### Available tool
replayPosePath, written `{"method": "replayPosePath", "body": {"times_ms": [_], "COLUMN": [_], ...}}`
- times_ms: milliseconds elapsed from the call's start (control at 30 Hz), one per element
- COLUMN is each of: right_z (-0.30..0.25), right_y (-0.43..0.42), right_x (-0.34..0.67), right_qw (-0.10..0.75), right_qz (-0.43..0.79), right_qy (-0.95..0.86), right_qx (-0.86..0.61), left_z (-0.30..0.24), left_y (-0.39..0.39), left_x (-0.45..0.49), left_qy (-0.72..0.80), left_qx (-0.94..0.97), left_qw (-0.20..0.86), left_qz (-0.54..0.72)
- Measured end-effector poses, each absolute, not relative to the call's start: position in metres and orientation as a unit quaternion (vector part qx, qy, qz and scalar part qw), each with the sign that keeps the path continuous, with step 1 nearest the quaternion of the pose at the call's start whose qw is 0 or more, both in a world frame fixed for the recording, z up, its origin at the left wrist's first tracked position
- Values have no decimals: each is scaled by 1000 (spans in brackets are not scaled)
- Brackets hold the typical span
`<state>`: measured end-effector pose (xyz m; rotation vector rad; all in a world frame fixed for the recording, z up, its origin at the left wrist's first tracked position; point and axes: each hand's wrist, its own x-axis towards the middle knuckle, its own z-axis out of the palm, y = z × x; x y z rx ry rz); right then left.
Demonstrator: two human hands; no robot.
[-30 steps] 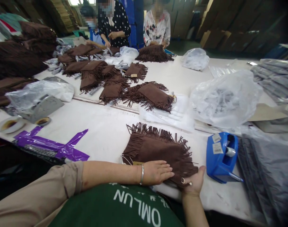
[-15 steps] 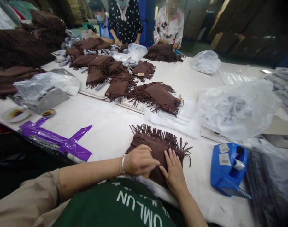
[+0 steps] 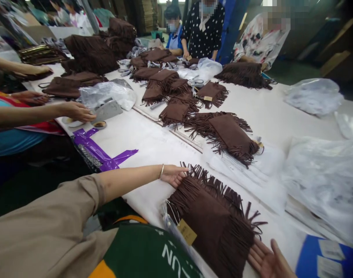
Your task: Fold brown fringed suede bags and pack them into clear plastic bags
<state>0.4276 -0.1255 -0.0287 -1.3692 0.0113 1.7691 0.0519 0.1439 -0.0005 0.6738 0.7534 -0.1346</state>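
Observation:
A brown fringed suede bag [image 3: 214,220] lies flat on the white table [image 3: 153,143] right in front of me, a tan paper tag [image 3: 187,232] hanging near its left corner. My left hand [image 3: 173,174] rests at the bag's far left fringe, fingers stretched out. My right hand [image 3: 267,260] lies palm up at the bag's right end, fingers spread, partly tucked under the fringe. Neither hand grips anything.
More brown fringed bags [image 3: 228,135] and clear plastic bags [image 3: 324,177] cover the table. A blue tape dispenser [image 3: 327,258] sits at the right edge. Purple tape strips [image 3: 98,150] lie on the left. Another person's hand [image 3: 77,112] reaches in from the left; three people stand at the far end.
Both hands have moved off the middle of the bag and apart to its two ends. The bag now lies spread flat. My view has swung left.

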Motion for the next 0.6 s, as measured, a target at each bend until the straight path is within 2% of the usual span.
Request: {"method": "replayPosePath", "body": {"times_ms": [133,400,533,600], "right_z": [-5,-1,7,16], "right_y": [-65,-5,3,0], "right_x": [406,397,397,396], "right_qw": [397,325,354,375], "right_qz": [770,824,800,753], "right_qy": [-8,-57,-74,-147], "right_qx": [-500,-461,-479,-520], "left_z": [-11,-24,-21,-10], "left_y": [170,182,183,181], "left_x": [88,147,170,172], "left_qy": [250,168,161,140], "left_qx": [367,539,562,576], "left_qw": [884,814,803,796], "left_qz": [-143,-137,-118,-125]}}
